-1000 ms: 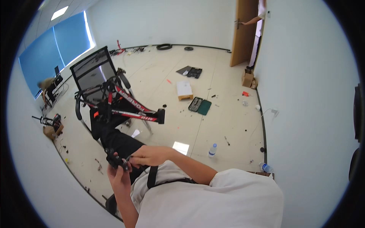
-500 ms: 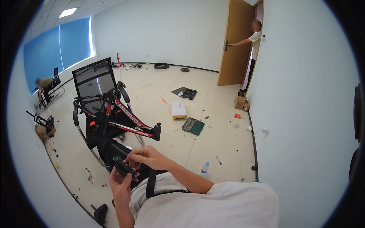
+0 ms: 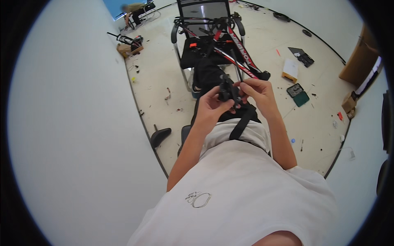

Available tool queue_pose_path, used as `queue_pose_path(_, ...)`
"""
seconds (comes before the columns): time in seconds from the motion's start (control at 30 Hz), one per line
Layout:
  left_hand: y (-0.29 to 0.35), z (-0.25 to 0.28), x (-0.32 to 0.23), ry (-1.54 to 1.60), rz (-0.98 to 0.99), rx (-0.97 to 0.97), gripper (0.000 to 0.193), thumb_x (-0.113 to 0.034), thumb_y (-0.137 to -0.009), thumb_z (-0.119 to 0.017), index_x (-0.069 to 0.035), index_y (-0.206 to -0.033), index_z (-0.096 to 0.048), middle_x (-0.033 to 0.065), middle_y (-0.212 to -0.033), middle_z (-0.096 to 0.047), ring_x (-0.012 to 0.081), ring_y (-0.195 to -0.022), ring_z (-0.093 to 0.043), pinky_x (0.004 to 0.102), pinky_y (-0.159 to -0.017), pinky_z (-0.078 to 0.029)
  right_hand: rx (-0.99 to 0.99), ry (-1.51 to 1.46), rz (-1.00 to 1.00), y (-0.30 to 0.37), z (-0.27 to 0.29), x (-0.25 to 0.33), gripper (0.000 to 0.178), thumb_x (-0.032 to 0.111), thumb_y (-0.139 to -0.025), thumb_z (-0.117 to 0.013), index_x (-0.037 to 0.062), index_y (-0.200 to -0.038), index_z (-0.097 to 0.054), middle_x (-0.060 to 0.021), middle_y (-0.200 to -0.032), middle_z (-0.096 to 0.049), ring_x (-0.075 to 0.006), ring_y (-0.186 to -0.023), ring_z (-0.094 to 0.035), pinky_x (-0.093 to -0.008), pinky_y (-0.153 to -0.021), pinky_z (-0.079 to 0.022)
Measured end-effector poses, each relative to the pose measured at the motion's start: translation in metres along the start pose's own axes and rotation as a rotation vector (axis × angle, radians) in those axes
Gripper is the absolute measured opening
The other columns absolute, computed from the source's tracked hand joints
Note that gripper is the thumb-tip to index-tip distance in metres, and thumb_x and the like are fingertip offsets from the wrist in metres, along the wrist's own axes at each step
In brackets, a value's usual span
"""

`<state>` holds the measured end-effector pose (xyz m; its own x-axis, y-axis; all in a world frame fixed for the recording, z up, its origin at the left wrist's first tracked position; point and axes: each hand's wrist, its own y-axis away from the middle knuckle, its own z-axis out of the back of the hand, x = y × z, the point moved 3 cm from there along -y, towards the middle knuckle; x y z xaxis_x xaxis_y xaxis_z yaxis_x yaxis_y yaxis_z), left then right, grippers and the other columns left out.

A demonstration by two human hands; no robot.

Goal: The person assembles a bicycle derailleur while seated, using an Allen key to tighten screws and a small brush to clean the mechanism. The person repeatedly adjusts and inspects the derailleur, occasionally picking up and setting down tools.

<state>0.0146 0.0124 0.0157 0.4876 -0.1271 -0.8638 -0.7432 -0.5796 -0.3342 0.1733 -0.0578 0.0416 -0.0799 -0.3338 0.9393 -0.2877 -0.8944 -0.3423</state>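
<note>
In front of my lap, my left hand [image 3: 213,108] is closed around a compact black bicycle part [image 3: 225,89], perhaps a derailleur. My right hand [image 3: 259,95] sits close beside it, thumb and fingers pinched on a thin dark rod-shaped tool [image 3: 237,65] that points away from me. Its fingertips are next to the part; whether they touch it is hidden. Just beyond my hands, a red, black and white bicycle frame [image 3: 243,48] rests on a black mesh-backed office chair [image 3: 189,58].
An open green parts case [image 3: 301,98], a white-topped box [image 3: 290,69] and a black tool case [image 3: 305,59] lie on the floor to the right. A bicycle saddle [image 3: 160,136] lies by the left wall. Someone sits bent over at the far left [image 3: 134,12].
My view has tipped down and turned left, so the person at the door is out of sight. My right hand has shifted from over the black part to its right side.
</note>
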Motion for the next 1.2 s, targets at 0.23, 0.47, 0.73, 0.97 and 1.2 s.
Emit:
queue_pose_path(0.23,-0.004,0.005,-0.001,0.192,-0.010,0.023,0.045,-0.004,-0.089,-0.065,0.000,-0.131,-0.050,0.0120,-0.103,-0.067,0.0202,-0.086,-0.067,0.0296,-0.067,-0.052,0.119,-0.338,-0.174,-0.005,-0.016,-0.001,0.029,0.011,-0.094,-0.056,-0.0064,-0.117,-0.060,-0.0080,-0.074,-0.064,-0.0117,-0.059,-0.059,-0.0232,-0.053,-0.048)
queue_pose_path(0.47,-0.005,0.021,-0.009,0.289,-0.131,-0.122,0.043,-0.006,-0.093,-0.061,0.000,-0.133,-0.048,0.0125,-0.100,-0.067,0.0204,-0.088,-0.066,0.0292,-0.072,-0.050,0.244,-0.071,-0.128,0.002,-0.029,-0.002,0.031,0.021,-0.096,-0.053,-0.0080,-0.096,-0.063,-0.0041,-0.061,-0.056,-0.0080,-0.049,-0.050,-0.0218,-0.045,-0.039)
queue_pose_path(0.73,-0.005,0.024,-0.019,0.103,-0.178,-0.224,0.045,-0.008,-0.091,-0.065,0.001,-0.132,-0.050,0.0099,-0.096,-0.067,0.0203,-0.087,-0.067,0.0295,-0.074,-0.055,0.282,0.083,-0.255,0.002,-0.019,-0.002,0.032,0.022,-0.096,-0.057,-0.0020,-0.074,-0.062,0.0041,-0.046,-0.039,-0.0042,-0.037,-0.031,-0.0227,-0.038,-0.024)
queue_pose_path(0.97,-0.006,0.025,-0.017,-0.143,-0.186,-0.102,0.043,0.002,-0.087,-0.066,0.004,-0.128,-0.053,0.0092,-0.096,-0.067,0.0201,-0.086,-0.068,0.0318,-0.075,-0.057,0.301,-0.270,-0.293,0.002,0.001,0.000,0.048,0.029,-0.099,-0.051,0.0027,-0.058,-0.049,-0.0010,-0.045,-0.040,-0.0082,-0.034,-0.034,-0.0238,-0.033,-0.025)
queue_pose_path(1.2,-0.003,0.008,-0.010,-0.059,-0.047,-0.010,0.044,0.004,-0.085,-0.066,0.003,-0.127,-0.053,0.0095,-0.096,-0.067,0.0209,-0.085,-0.068,0.0326,-0.074,-0.057,0.287,-0.287,-0.020,0.000,0.007,0.016,0.036,0.021,-0.100,-0.042,-0.0082,-0.095,-0.062,-0.0040,-0.050,-0.046,-0.0090,-0.035,-0.039,-0.0231,-0.036,-0.032)
